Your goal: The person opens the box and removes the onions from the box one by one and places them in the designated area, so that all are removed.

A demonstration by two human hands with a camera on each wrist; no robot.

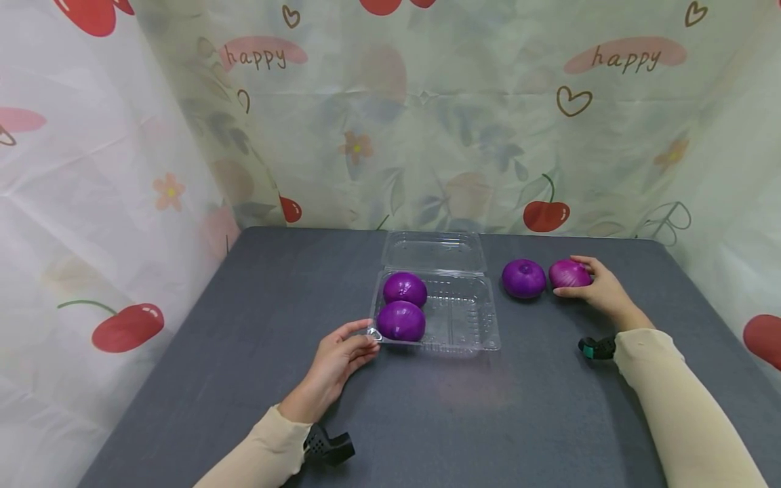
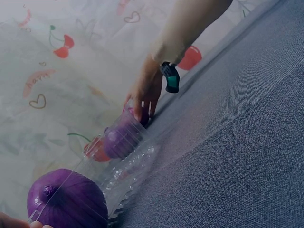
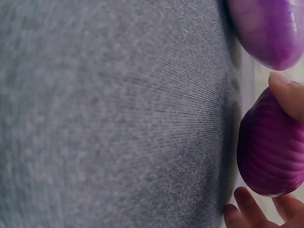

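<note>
A clear plastic clamshell box (image 1: 454, 318) lies with its lid folded back on the table. Two purple onions sit in its left half, a rear onion (image 1: 405, 289) and a front onion (image 1: 401, 321). My left hand (image 1: 342, 356) pinches the box's front left corner between thumb and fingers. To the right of the box, my right hand (image 1: 594, 291) has thumb and fingers around a red onion (image 1: 569, 274), which appears to rest on the table. Another onion (image 1: 523, 278) stands just left of it. In the right wrist view, the thumb lies against the gripped onion (image 3: 270, 147).
The box's lid (image 1: 434, 251) extends toward the table's back edge. A patterned curtain (image 1: 427, 135) hangs behind and at both sides of the grey table (image 1: 256, 291). Each wrist carries a small dark camera, such as the left one (image 1: 329, 446).
</note>
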